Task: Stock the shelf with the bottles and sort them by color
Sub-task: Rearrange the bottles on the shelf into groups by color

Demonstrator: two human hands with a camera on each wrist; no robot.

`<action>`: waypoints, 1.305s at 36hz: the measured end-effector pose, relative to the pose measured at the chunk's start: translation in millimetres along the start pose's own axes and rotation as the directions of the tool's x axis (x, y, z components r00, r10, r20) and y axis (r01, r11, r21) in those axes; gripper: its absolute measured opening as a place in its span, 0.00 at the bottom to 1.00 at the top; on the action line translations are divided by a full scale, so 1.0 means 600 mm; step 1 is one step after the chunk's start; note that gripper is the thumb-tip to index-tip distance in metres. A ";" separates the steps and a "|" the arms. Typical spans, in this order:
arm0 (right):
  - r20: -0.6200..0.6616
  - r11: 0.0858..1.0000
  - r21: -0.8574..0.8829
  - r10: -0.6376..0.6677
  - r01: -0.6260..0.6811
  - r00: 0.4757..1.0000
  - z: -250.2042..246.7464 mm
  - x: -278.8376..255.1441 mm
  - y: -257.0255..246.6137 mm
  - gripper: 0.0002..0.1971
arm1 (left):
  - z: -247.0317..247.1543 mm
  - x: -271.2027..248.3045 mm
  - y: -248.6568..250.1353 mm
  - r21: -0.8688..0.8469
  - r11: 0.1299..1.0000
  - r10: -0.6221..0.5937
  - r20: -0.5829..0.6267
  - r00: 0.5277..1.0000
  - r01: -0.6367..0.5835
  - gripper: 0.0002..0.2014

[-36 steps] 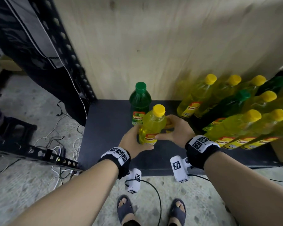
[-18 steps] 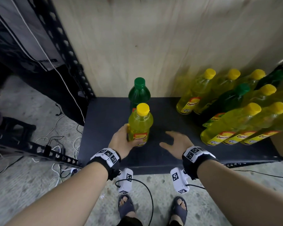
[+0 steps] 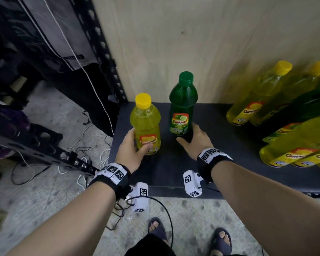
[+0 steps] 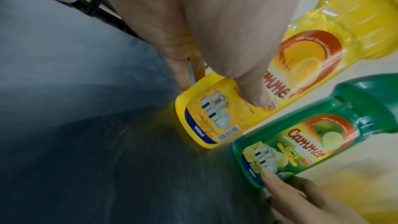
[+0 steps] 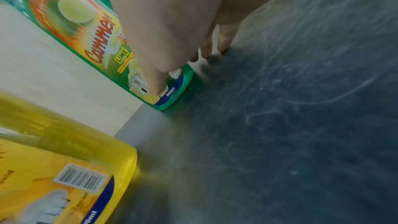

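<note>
A yellow bottle (image 3: 145,124) with a yellow cap stands near the left end of the dark shelf (image 3: 183,169). My left hand (image 3: 132,145) grips its lower body, thumb on the label (image 4: 254,94). Just right of it and further back stands a green bottle (image 3: 182,108) with a green cap. My right hand (image 3: 191,138) holds its base, with the thumb (image 5: 157,81) on the front label and the fingers (image 5: 224,40) behind it. Both bottles (image 4: 301,142) (image 5: 64,176) rest upright on the shelf, a small gap between them.
A mixed group of yellow and green bottles (image 3: 284,126) crowds the shelf's right side. A pale wooden panel (image 3: 192,43) backs the shelf. A black perforated upright (image 3: 107,52) stands at the left. Cables (image 3: 81,145) lie on the floor below.
My left hand carried the yellow bottle leftward, to the left of the green one. My right hand let go of it, hung open, then reached forward and took the green bottle's base.
</note>
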State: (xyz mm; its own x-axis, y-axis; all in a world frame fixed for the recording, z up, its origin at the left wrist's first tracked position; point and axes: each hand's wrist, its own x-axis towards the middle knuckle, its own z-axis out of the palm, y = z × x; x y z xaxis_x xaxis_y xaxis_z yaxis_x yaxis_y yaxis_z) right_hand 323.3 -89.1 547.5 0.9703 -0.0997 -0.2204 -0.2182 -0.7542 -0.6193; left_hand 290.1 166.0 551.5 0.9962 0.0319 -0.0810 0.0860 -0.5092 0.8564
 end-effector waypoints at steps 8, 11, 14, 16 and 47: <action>-0.074 0.992 0.122 0.012 -0.003 0.997 0.018 0.043 -0.012 0.44 | 0.015 0.050 0.000 0.006 0.999 -0.053 -0.080 0.995 0.054 0.38; -0.059 0.995 0.101 0.025 -0.019 0.998 0.014 0.048 -0.008 0.43 | 0.020 0.069 0.003 -0.011 0.996 -0.094 -0.086 0.992 0.093 0.35; -0.043 0.998 0.065 0.021 -0.019 0.999 0.007 0.050 -0.006 0.42 | 0.023 0.091 0.006 -0.022 0.994 -0.107 -0.060 0.992 0.106 0.33; -0.034 0.999 0.046 0.009 -0.007 0.999 0.003 0.053 -0.007 0.40 | 0.025 0.106 0.015 -0.010 0.995 -0.097 -0.024 0.995 0.097 0.32; 0.042 0.999 -0.043 0.007 -0.005 0.999 -0.027 0.086 -0.024 0.39 | 0.049 0.152 0.037 0.150 0.989 -0.017 0.058 0.998 0.008 0.36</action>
State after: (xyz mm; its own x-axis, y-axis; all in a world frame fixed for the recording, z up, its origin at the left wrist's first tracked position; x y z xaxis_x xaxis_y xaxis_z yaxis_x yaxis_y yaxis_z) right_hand 378.0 -94.2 557.3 0.9635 -0.0775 -0.2561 -0.2184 -0.7807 -0.5855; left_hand 382.6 132.4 548.0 0.9921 -0.0092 -0.1251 0.0912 -0.6321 0.7695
